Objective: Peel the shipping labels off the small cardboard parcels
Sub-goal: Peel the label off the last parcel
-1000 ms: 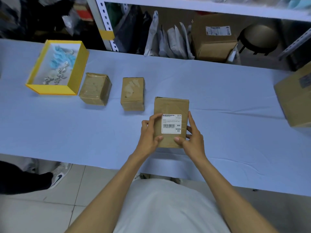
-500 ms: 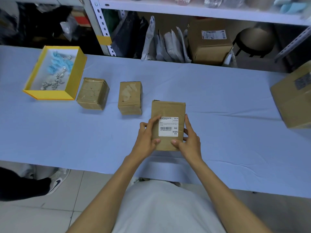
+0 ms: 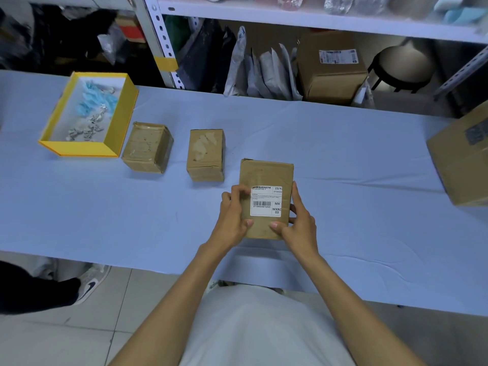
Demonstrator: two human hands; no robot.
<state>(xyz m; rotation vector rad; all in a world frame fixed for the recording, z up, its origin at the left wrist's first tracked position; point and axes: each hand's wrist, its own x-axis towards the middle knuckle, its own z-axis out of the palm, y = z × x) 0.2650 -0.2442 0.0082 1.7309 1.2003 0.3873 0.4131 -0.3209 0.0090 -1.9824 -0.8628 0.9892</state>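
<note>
Two hands hold one small parcel [image 3: 265, 175] over the front-centre of the blue table [image 3: 343, 167]. The left hand [image 3: 232, 217] grips its L edge, thumb on the lower front face, fingertips curled at the upper-left corner of the shipping label [image 3: 265, 200]. The right hand [image 3: 299, 223] grips the R edge, thumb on the lower front, index finger straight up along the side. Label is white w/ barcode, on the front face and reaching the R edge; can't tell if any corner is lifted. A second parcel [image 3: 206, 154] w/ a pale patch on top and a third parcel [image 3: 148, 146] sit apart to the left; a yellow box [image 3: 120, 125] w/ blue and grey scraps is just beside the third. A big carton [image 3: 459, 159] sits at the table's far R
</note>
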